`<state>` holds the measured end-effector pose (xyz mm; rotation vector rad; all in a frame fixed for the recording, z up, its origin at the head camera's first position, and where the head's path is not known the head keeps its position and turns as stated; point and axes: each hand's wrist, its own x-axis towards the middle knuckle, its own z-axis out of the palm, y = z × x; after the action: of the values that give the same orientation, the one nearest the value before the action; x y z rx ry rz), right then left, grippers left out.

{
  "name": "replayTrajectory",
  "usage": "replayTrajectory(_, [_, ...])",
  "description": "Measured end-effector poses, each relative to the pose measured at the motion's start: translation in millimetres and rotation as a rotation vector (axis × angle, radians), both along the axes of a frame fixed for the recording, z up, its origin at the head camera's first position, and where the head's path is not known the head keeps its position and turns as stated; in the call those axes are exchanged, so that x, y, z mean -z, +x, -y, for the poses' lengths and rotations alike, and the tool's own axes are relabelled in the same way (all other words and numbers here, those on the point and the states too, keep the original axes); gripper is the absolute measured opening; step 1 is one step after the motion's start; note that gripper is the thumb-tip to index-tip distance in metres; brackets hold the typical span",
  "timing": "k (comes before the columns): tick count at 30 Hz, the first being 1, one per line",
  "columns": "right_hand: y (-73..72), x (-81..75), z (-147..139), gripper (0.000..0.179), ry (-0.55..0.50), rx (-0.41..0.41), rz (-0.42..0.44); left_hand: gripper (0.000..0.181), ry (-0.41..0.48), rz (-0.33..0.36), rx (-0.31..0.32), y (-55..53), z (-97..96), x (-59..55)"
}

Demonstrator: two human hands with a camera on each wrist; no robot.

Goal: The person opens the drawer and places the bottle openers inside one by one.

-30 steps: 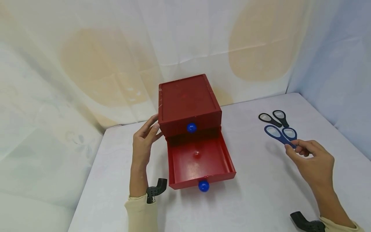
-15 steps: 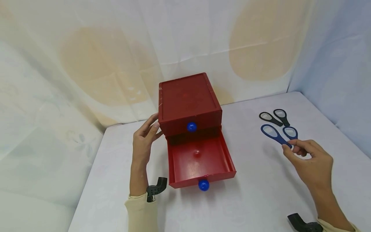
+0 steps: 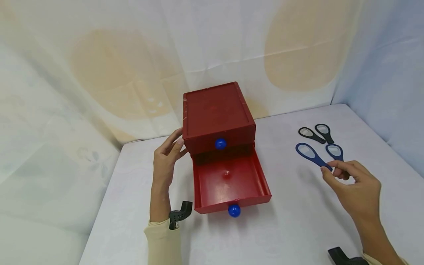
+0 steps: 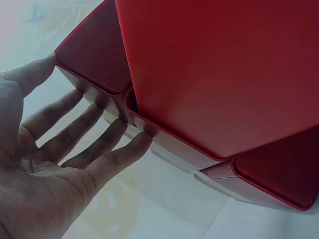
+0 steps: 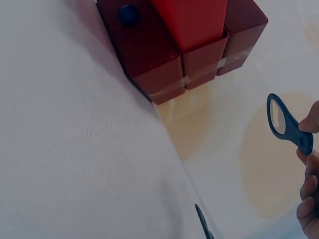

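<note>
My left hand (image 3: 164, 162) rests its straight fingertips against the left side of a red drawer cabinet (image 3: 215, 110), thumb at the front corner of its top tier. The left wrist view shows the spread fingers (image 4: 107, 159) along the stacked tiers. The middle drawer (image 4: 219, 74) is pulled far out; from the head its bare inside and blue knob (image 3: 234, 210) show. My right hand (image 3: 359, 187) pinches the handle end of a blue magnifying glass (image 3: 316, 159) between thumb and forefinger, raised above the table, lens pointing left. In the right wrist view this magnifying glass (image 5: 294, 133) stands apart from the cabinet.
Behind my right hand, a second blue magnifying glass (image 3: 335, 151) and two black ones, the left black magnifying glass (image 3: 317, 137) and the right black magnifying glass (image 3: 328, 138), lie on the white table (image 3: 285, 228). A fabric backdrop (image 3: 225, 44) rises behind the cabinet.
My right hand has drawn the blue magnifying glass slightly left, away from the other blue one. The left hand and the drawer have stayed in place; the head view has shifted slightly.
</note>
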<state>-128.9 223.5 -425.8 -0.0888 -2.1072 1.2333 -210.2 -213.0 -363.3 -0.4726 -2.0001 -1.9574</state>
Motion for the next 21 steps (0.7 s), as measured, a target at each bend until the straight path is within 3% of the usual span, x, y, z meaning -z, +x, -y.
replayTrajectory(21, [11.6, -6.9, 19.7, 0.026, 0.010, -0.028, -0.009, 0.039, -0.009, -0.004, 0.001, 1.1, -2.2, -1.4])
